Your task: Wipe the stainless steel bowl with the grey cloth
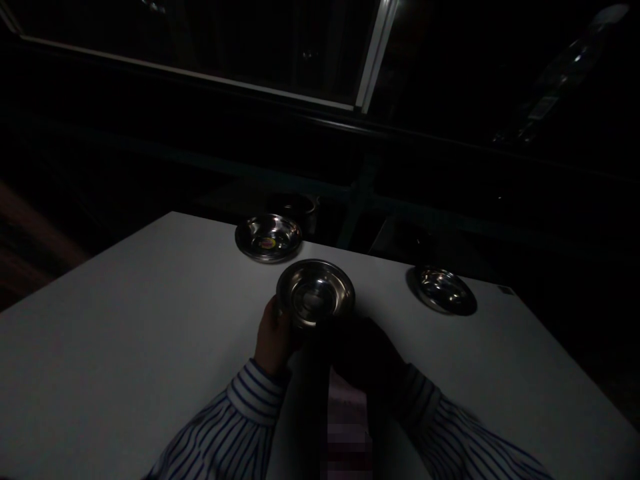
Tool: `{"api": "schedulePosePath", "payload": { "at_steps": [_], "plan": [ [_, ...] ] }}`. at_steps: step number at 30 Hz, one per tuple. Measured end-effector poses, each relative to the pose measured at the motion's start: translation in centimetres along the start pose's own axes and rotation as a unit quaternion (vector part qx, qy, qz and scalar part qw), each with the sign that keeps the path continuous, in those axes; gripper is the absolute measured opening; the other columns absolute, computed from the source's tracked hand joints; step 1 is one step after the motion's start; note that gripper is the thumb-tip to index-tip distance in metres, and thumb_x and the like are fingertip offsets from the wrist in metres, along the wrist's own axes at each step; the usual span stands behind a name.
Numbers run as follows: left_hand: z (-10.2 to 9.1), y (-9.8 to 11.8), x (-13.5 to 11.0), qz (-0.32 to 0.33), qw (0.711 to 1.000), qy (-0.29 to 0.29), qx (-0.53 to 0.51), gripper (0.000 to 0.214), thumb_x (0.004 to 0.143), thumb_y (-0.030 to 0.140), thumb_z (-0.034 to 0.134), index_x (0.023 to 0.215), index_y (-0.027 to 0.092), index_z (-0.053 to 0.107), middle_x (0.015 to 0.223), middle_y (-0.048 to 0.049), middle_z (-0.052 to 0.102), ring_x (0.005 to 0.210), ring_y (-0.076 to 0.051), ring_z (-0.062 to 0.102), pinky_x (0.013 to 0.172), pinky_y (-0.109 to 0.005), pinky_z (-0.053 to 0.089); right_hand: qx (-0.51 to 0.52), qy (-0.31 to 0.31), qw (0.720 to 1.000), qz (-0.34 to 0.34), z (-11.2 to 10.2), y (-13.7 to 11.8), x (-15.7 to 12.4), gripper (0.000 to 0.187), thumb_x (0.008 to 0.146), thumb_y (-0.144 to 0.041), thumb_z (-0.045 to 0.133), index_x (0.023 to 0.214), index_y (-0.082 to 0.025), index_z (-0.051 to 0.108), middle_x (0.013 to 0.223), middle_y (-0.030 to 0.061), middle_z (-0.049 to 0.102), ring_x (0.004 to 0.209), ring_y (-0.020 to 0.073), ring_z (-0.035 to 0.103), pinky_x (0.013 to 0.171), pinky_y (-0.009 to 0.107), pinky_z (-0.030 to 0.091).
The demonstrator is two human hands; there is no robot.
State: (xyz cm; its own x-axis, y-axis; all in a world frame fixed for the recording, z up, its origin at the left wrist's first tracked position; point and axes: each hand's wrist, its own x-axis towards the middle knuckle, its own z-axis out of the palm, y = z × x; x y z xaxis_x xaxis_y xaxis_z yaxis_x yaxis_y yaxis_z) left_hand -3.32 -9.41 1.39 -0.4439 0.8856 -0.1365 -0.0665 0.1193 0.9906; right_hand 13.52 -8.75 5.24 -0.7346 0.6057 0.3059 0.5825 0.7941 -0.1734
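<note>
A round stainless steel bowl (316, 293) is tilted toward me over the white table, its shiny inside facing up. My left hand (273, 337) grips it at the lower left, thumb along the outer side and the other fingers mostly hidden behind. Deep shadow covers my right hand (367, 353), which is at the lower right of the bowl; its fingers do not show clearly. Below that hand is a strip of pinkish material (347, 400), partly pixelated; I cannot tell whether the hand holds it. Both arms wear striped sleeves.
On the white table (150, 300), a shallow steel dish with a yellow-and-red sticker (269, 238) is near the far edge, left of the bowl. Another steel dish (444, 291) lies to the right. A clear plastic bottle (565, 77) and a window frame (200, 75) show in the dark background.
</note>
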Motion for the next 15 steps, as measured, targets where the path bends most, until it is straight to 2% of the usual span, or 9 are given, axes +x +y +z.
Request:
{"api": "schedulePosePath", "payload": {
  "at_steps": [2, 4, 8, 10, 12, 15],
  "plan": [
    [0.0, 0.1, 0.1, -0.006, 1.000, -0.008, 0.009, 0.047, 0.074, 0.039, 0.054, 0.114, 0.015, 0.052, 0.096, -0.0105, 0.067, 0.083, -0.024, 0.064, 0.066, -0.035, 0.051, 0.028, 0.005, 1.000, 0.003, -0.3, -0.2, 0.1, 0.025, 0.084, -0.021, 0.048, 0.104, -0.017, 0.063, 0.100, 0.0141, 0.067, 0.111, 0.0282, 0.054, 0.092, 0.046, 0.045],
    [-0.1, 0.1, 0.1, 0.001, 1.000, -0.010, 0.016, 0.048, 0.076, 0.039, 0.052, 0.117, 0.015, 0.053, 0.098, -0.0113, 0.067, 0.087, -0.026, 0.064, 0.069, -0.037, 0.051, 0.098, 0.017, 0.994, 0.040, 0.0, -0.2, 0.2, 0.025, 0.083, -0.022, 0.051, 0.106, -0.019, 0.062, 0.103, 0.0128, 0.066, 0.110, 0.0274, 0.055, 0.092, 0.046, 0.046],
    [0.0, -0.3, 0.2, 0.032, 0.999, 0.010, 0.016, 0.054, 0.077, 0.038, 0.053, 0.125, 0.014, 0.049, 0.110, -0.0135, 0.064, 0.100, -0.027, 0.060, 0.078, -0.036, 0.049, 0.230, 0.055, 0.962, 0.138, 1.7, 0.0, 0.5, 0.028, 0.086, -0.022, 0.049, 0.112, -0.022, 0.058, 0.103, 0.0095, 0.067, 0.095, 0.0219, 0.063, 0.077, 0.039, 0.056],
    [0.0, -0.3, 0.1, 0.013, 1.000, 0.007, 0.009, 0.063, 0.078, 0.037, 0.051, 0.135, 0.013, 0.037, 0.096, -0.0129, 0.068, 0.085, -0.026, 0.065, 0.068, -0.036, 0.052, 0.251, 0.081, 0.951, 0.161, 2.6, -0.1, 0.7, 0.026, 0.087, -0.023, 0.049, 0.111, -0.023, 0.058, 0.098, 0.0081, 0.068, 0.089, 0.0211, 0.065, 0.071, 0.037, 0.057],
    [0.1, -0.2, -0.1, -0.013, 1.000, -0.008, -0.013, 0.069, 0.079, 0.036, 0.050, 0.140, 0.012, 0.028, 0.073, -0.0073, 0.068, 0.062, -0.023, 0.064, 0.053, -0.034, 0.050, 0.255, 0.106, 0.945, 0.174, 3.2, -0.3, 1.1, 0.027, 0.084, -0.024, 0.053, 0.110, -0.024, 0.059, 0.101, 0.0079, 0.067, 0.093, 0.0226, 0.064, 0.076, 0.040, 0.056],
    [0.2, 0.2, -0.3, -0.040, 0.998, -0.006, -0.044, 0.071, 0.078, 0.032, 0.051, 0.141, 0.012, 0.027, 0.052, 0.0012, 0.059, 0.044, -0.018, 0.056, 0.043, -0.030, 0.045, 0.264, 0.105, 0.943, 0.172, 3.5, -0.5, 1.3, 0.023, 0.084, -0.024, 0.054, 0.105, -0.025, 0.061, 0.100, 0.0070, 0.068, 0.092, 0.0226, 0.064, 0.077, 0.040, 0.056]
  ]
}}
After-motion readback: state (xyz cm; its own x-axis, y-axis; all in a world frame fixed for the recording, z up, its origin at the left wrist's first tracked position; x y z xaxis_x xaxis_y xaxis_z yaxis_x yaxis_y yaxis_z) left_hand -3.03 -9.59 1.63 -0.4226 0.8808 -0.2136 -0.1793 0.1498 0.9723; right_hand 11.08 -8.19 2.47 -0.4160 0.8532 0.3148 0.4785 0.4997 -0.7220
